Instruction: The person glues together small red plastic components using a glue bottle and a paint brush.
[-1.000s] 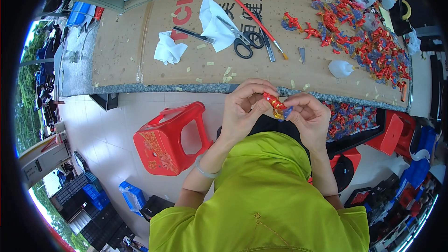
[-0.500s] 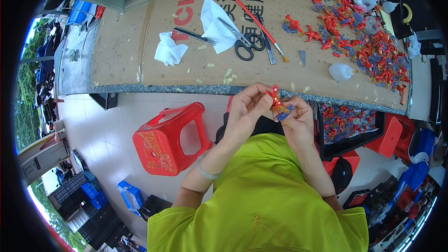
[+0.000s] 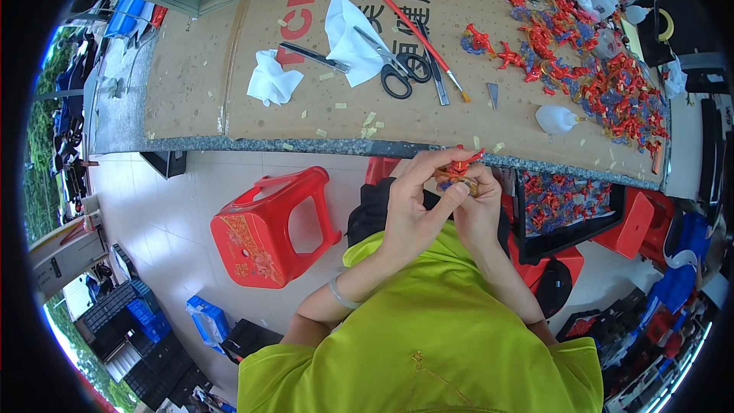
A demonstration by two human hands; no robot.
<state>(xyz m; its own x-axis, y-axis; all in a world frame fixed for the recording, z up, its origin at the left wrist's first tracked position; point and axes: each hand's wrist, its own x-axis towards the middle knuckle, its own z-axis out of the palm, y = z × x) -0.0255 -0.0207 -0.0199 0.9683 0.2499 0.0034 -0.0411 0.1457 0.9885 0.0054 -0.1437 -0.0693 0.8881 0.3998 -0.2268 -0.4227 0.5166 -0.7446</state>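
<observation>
Pale floor [image 3: 164, 199] spreads below the table [image 3: 118, 118], whose speckled front edge [image 3: 267, 145] crosses the view. Cardboard [image 3: 191, 84] on top leaves broad bare room at left; a heap of red figures [image 3: 623, 99] crowds its right. One red stool [image 3: 267, 233] stands to the left, a black tray [image 3: 569, 240] to the right. Left hand [image 3: 417, 203] and right hand [image 3: 480, 210] together pinch a small toy [image 3: 462, 166] near that edge, its red end pointing right and tableward, amber base below; fingers partly hide its long axis.
</observation>
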